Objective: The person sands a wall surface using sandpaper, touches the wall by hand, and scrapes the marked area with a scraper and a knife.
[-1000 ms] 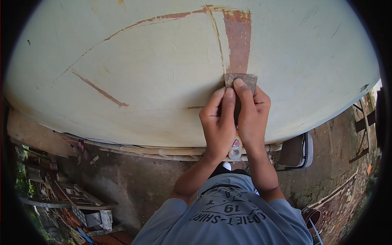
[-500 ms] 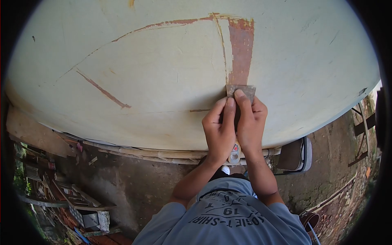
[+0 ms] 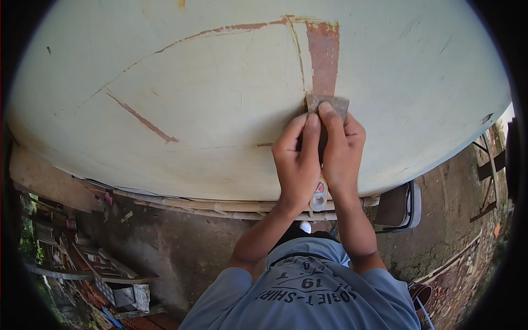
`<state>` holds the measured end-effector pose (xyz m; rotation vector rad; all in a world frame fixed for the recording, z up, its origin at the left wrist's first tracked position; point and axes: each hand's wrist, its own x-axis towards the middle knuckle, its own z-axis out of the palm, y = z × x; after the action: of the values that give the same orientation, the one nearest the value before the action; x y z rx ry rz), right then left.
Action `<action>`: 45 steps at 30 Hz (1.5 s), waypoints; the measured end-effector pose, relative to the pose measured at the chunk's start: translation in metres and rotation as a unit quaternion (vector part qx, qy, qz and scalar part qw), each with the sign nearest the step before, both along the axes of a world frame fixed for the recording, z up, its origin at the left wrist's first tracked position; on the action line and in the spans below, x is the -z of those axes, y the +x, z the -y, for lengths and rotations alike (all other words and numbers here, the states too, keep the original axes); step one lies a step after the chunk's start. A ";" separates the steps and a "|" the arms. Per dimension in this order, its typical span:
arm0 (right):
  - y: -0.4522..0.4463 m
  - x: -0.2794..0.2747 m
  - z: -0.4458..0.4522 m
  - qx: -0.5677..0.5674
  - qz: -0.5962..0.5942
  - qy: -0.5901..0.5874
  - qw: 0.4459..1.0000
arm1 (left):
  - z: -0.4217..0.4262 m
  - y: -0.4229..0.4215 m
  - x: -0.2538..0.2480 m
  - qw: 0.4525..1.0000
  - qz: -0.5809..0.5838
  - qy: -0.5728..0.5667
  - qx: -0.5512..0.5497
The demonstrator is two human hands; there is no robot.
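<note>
A flat grey metal scraper (image 3: 339,103) is pressed against a large, curved, pale painted panel (image 3: 214,99). Both of my hands are closed on it: my left hand (image 3: 297,154) pinches its left side, while the thumb of my right hand (image 3: 342,151) lies on the blade. The lower part of the scraper is hidden between my hands. Just beyond the blade's edge runs a reddish-brown strip (image 3: 323,60) where the pale coat is gone. Thin brown scratched lines (image 3: 220,29) curve off to its left, and a short brown gouge (image 3: 143,120) slants farther left.
Bamboo poles (image 3: 220,206) run along the panel's near edge. A small object with a red mark (image 3: 319,190) shows below my wrists. A grey-rimmed dark seat-like piece (image 3: 399,206) stands to the right. Wood and scrap (image 3: 110,275) lie on the ground at left.
Both hands and the scraper have moved up the panel, away from me, covering more of the lower end of the brown strip.
</note>
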<state>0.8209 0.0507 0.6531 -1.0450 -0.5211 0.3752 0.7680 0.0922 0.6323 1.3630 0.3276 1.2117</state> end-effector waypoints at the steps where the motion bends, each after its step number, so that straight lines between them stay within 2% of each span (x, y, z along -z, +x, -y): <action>1: -0.002 0.015 -0.001 0.009 -0.004 -0.001 1.000 | 0.004 -0.001 0.011 1.000 -0.013 0.002 -0.018; 5: 0.000 0.011 -0.003 0.018 0.002 -0.008 1.000 | 0.004 -0.001 0.009 0.999 -0.036 0.021 -0.033; 6: 0.001 -0.002 -0.001 0.007 0.015 0.007 1.000 | 0.000 0.003 -0.003 0.999 -0.005 0.035 -0.033; 9: 0.002 -0.015 -0.004 0.006 0.020 0.021 1.000 | -0.001 -0.001 -0.018 1.000 -0.008 0.006 0.012; 14: -0.002 0.006 -0.003 0.024 0.014 -0.004 1.000 | 0.001 -0.001 0.002 1.000 -0.019 0.014 -0.006; 19: -0.001 -0.025 -0.003 0.014 0.025 0.021 0.999 | -0.003 -0.006 -0.029 0.999 -0.017 -0.009 0.043; 23: -0.003 -0.004 -0.005 0.026 0.017 0.013 0.999 | -0.001 0.001 0.004 0.999 -0.015 0.036 -0.037; 25: -0.003 -0.007 -0.004 0.022 0.022 0.015 0.999 | 0.001 0.002 -0.013 0.999 -0.004 0.031 -0.022; 28: -0.001 -0.044 -0.004 0.009 0.029 0.030 0.999 | -0.005 -0.003 -0.046 0.999 0.024 0.008 0.043; 32: -0.003 -0.021 -0.008 0.016 0.023 0.025 0.999 | -0.004 -0.005 -0.021 1.000 -0.010 0.015 0.010; 35: -0.003 -0.013 -0.008 0.018 0.032 0.016 0.999 | -0.001 0.002 -0.012 0.999 0.005 0.031 -0.045; 39: 0.000 -0.039 -0.006 0.003 0.045 0.022 0.999 | -0.009 0.000 -0.046 0.999 0.033 0.018 0.020; 45: -0.004 -0.014 -0.008 0.034 0.031 0.007 0.999 | -0.003 0.001 -0.015 0.999 -0.004 0.041 -0.024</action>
<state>0.8166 0.0583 0.6675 -1.0610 -0.5419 0.2803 0.7686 0.0948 0.6469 1.4377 0.3198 1.2710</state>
